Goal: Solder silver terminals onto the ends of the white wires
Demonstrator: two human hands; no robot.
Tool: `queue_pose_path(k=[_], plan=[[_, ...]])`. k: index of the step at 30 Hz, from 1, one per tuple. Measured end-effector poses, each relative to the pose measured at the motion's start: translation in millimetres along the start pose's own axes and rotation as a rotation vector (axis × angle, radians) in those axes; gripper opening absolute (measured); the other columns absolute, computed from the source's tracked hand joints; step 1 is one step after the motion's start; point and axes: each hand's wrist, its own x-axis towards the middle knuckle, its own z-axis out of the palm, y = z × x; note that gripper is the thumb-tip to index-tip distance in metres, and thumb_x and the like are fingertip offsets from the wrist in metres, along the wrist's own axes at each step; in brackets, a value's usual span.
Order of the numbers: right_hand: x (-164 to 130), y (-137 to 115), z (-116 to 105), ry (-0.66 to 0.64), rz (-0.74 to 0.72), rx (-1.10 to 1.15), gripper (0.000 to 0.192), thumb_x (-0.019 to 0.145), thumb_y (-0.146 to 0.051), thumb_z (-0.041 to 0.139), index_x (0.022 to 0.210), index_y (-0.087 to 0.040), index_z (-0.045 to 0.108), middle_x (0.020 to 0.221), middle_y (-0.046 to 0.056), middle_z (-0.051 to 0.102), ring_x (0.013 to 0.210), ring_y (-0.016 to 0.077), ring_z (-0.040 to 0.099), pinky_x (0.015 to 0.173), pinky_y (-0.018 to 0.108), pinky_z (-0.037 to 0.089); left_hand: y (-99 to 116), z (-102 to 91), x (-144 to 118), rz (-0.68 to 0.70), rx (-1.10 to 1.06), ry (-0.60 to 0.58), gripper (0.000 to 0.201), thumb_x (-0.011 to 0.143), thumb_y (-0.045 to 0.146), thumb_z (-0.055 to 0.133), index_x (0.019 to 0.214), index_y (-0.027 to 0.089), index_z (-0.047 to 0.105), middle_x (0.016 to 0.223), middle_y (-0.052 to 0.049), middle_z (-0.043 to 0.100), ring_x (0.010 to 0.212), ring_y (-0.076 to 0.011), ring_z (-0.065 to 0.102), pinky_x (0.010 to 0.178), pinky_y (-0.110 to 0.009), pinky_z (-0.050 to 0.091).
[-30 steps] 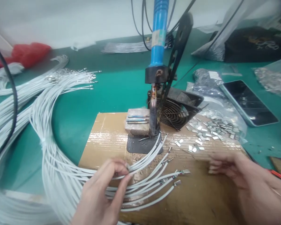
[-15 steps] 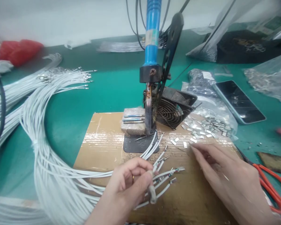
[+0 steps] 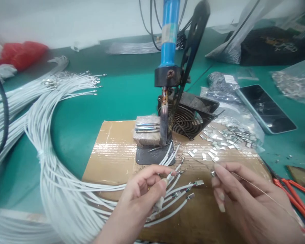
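My left hand (image 3: 144, 198) is closed above the cardboard, thumb and index finger pinching a white cable (image 3: 169, 177) near its stripped end. A pale wrap shows at its fingers. Other white cables fan out beside it, some tipped with small metal plugs (image 3: 199, 183). To the right, my right hand (image 3: 246, 196) pinches a small metal connector shell (image 3: 213, 174) between thumb and fingertips. A thin solder-like wire (image 3: 259, 189) runs back across this hand. Ahead of both hands, a blue-handled soldering iron (image 3: 169, 44) is clamped upright, tip down beside a block (image 3: 146, 139).
Loose metal shells (image 3: 234, 137) lie on the cardboard (image 3: 112, 142) and a plastic bag. Behind the iron's tip leans a black fan (image 3: 185, 118). A phone (image 3: 266, 108) and orange-handled scissors (image 3: 295, 196) are at right. A large white cable bundle (image 3: 48, 169) fills the left.
My right hand has picked up a metal shell from near the loose pile and drawn it back slightly. In my left hand the cable end now points up and forward. The view shifted slightly.
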Motion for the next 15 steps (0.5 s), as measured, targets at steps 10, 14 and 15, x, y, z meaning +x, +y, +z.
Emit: queue_pose_path(k=[10,14,15], plan=[[-13,-12,25,-0.024,-0.135,-0.125,0.016,0.088,-0.039,0.089,0.081,-0.026,0.083,0.059,0.003,0.079,0.045,0.0174,0.077,0.050,0.012,0.062,5,-1.9,-2,-0.041,-0.127,-0.067,0.035,0.096,0.043,0.086,0.113,0.017,0.072,0.070,0.008,0.058,0.052,-0.0039,0.020,0.051,-0.022,0.015],[-16,-11,26,-0.125,-0.108,-0.228,0.018,0.093,-0.039,0.085,0.081,-0.026,0.082,0.061,0.001,0.079,0.051,0.0153,0.078,0.054,0.010,0.062,3,-2.6,-2,-0.034,-0.136,-0.076,0.037,0.093,0.045,0.089,0.098,0.016,0.068,0.069,0.006,0.061,0.051,-0.0026,0.023,0.049,-0.020,0.015],[-18,-12,27,-0.136,-0.070,-0.224,0.020,0.093,-0.040,0.085,0.079,-0.026,0.082,0.061,0.001,0.078,0.052,0.0146,0.078,0.054,0.010,0.061,2,-2.6,-3,-0.036,-0.137,-0.075,0.039,0.091,0.047,0.091,0.094,0.015,0.068,0.070,0.006,0.062,0.050,-0.0024,0.024,0.049,-0.019,0.016]])
